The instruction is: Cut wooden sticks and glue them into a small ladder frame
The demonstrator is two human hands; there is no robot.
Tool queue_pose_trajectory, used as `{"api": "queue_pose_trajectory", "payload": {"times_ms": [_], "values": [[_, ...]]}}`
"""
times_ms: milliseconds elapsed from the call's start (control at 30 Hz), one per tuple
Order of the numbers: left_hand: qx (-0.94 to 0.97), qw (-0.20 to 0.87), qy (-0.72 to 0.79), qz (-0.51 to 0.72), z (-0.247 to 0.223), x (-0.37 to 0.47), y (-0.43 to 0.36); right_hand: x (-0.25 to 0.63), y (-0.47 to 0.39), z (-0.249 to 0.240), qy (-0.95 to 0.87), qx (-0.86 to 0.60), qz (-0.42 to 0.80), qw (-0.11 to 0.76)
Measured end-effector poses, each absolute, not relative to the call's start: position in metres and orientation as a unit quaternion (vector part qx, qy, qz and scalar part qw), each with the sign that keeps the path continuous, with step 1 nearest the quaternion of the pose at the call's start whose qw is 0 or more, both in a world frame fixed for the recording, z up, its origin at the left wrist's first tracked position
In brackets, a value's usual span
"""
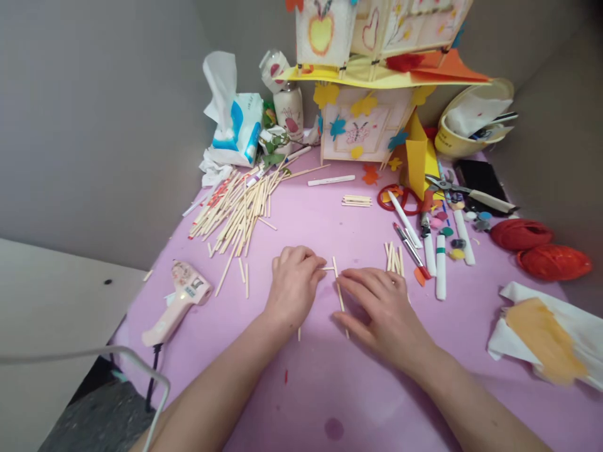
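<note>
My left hand [293, 281] is closed, thumb and fingertips together on a short wooden stick [328, 269]. That stick meets a longer wooden stick [341, 300] near its upper end, almost at a right angle. My right hand [384, 304] rests over the longer stick with thumb and fingers apart, its fingertips touching the wood. Below my left hand pokes the end of another stick [299, 334], the rest of it hidden by the hand. Just behind my right hand lies a small group of short sticks [394, 258], partly covered.
Loose sticks [245, 207] are heaped at the back left, near a tissue pack [245, 129]. A pink glue gun [176, 304] with a cord lies left. A decorated stick house [367, 125] stands behind. Rightward are markers [441, 267], scissors [391, 198], pliers [471, 191] and red yarn [553, 262].
</note>
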State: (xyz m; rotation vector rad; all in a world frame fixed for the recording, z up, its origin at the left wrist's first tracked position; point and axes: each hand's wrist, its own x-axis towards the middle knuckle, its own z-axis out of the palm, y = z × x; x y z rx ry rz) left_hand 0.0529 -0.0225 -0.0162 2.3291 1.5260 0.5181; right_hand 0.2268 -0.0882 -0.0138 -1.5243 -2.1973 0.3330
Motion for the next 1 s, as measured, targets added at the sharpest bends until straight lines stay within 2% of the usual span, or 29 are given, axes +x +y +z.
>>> {"api": "queue_pose_trajectory", "payload": {"times_ms": [200, 1000], "values": [[0.827, 0.141, 0.512, 0.186, -0.026, 0.061, -0.027, 0.237, -0.095, -0.011, -0.833, -0.508, 0.169, 0.139], [0.828, 0.181, 0.467, 0.253, -0.037, 0.06, -0.018, 0.24, -0.092, -0.018, -0.845, -0.494, 0.167, 0.122]]}}
